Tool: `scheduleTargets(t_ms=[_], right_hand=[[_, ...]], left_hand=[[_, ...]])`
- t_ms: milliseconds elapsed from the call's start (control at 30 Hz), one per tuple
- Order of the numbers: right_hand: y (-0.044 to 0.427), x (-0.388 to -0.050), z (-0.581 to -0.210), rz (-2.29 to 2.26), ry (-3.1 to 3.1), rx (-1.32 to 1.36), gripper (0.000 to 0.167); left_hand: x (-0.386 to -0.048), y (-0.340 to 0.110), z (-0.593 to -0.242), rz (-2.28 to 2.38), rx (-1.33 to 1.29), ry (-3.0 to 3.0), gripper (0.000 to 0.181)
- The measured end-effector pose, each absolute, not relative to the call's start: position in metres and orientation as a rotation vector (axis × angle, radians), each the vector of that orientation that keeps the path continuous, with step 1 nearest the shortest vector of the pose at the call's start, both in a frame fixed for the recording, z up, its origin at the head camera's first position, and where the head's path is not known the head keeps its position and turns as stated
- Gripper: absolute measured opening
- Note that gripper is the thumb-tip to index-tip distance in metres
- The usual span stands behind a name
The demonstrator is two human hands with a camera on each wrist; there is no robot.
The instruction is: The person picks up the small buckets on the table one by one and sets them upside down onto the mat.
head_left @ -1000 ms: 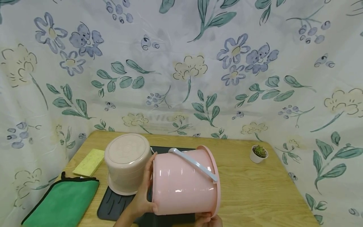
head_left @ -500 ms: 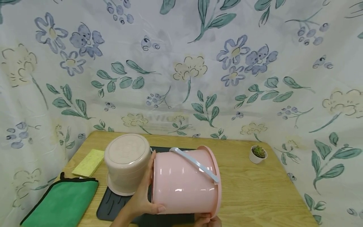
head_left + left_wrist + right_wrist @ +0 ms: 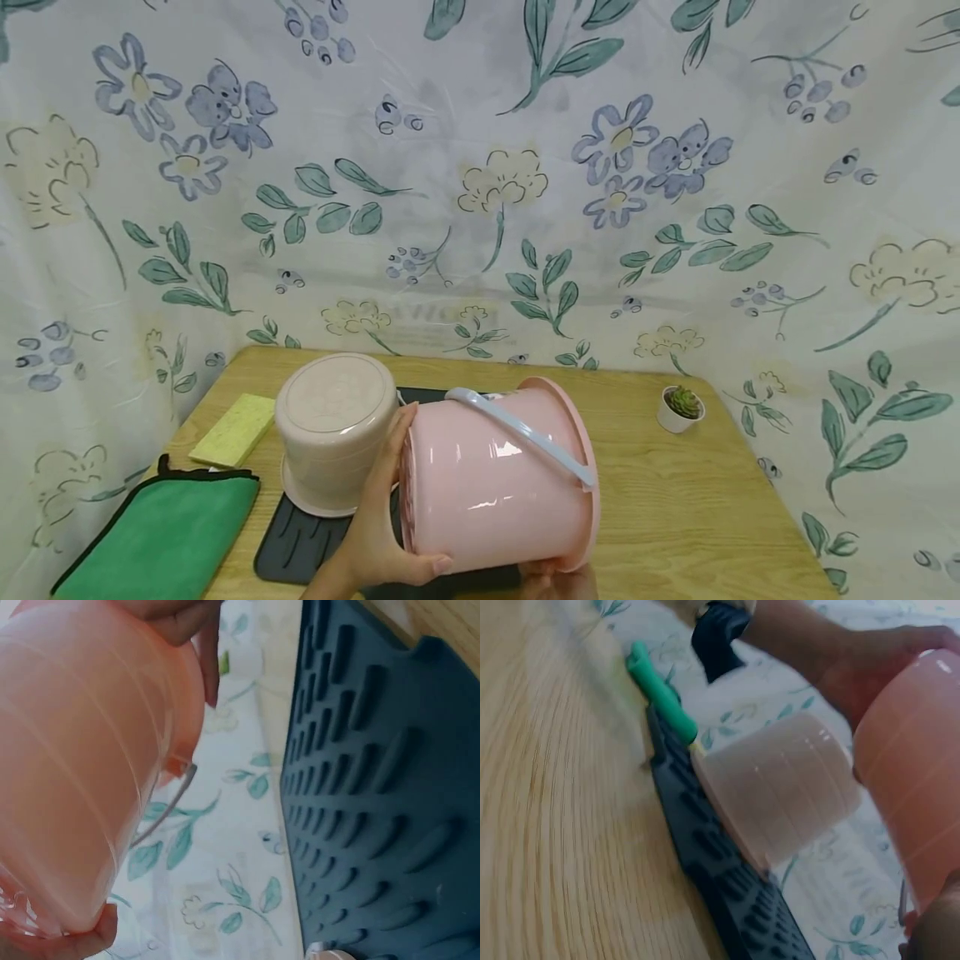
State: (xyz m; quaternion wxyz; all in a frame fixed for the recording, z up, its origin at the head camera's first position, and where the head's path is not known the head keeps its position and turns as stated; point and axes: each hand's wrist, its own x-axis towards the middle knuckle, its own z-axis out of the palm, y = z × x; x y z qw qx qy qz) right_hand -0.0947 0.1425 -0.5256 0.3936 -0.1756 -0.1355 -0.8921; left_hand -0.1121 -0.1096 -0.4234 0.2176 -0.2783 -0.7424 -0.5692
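A pink bucket (image 3: 495,475) with a pale blue handle (image 3: 525,433) lies sideways in the air, its rim toward the right. My left hand (image 3: 378,525) grips it around the base, thumb on the near side and fingers over the far side. At the lower rim my right hand (image 3: 558,581) holds on, mostly hidden by the bucket in the head view; the left wrist view shows its fingers (image 3: 211,667) at the rim. Just left of the pink bucket, a beige bucket (image 3: 337,433) stands upside down on a dark ribbed drying mat (image 3: 292,546).
A yellow sponge cloth (image 3: 234,431) and a green cloth with black edging (image 3: 161,533) lie on the left of the wooden table (image 3: 675,517). A small potted succulent (image 3: 681,408) stands at the back right. A flowered curtain (image 3: 450,250) hangs behind and at the sides.
The pink bucket has turned slightly, its rim shifting right and its base coming a little more into view. Both hands keep their hold on it; the left thumb reaches farther along the side.
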Motion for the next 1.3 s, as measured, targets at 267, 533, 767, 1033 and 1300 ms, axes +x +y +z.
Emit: scheduleTargets(t_ms=[267,533,767,1033,1300], right_hand=[[0.16,-0.1,-0.51,-2.221,0.214,-0.694,0.034],[0.187,-0.108,-0.491,-2.183,0.944,-0.533,0.037],[0.209,-0.118,-0.491,-2.003,1.55,-0.319,0.026],[0.217,-0.123,-0.502,-1.598,2.086,-0.432,0.041],[0.215,-0.126,-0.507,-1.331,2.328,-0.602,0.046]], left_hand=[[-0.108,-0.104,-0.412,-1.441,-0.863,-1.962,0.134],[-0.108,-0.107,-0.403,-1.318,-0.829,-2.012,0.137],[-0.107,-0.106,-0.401,-1.216,-0.788,-2.028,0.135],[-0.104,-0.102,-0.398,-1.079,-0.65,-2.159,0.133],[-0.102,-0.101,-0.397,-0.937,-0.544,-2.289,0.135]])
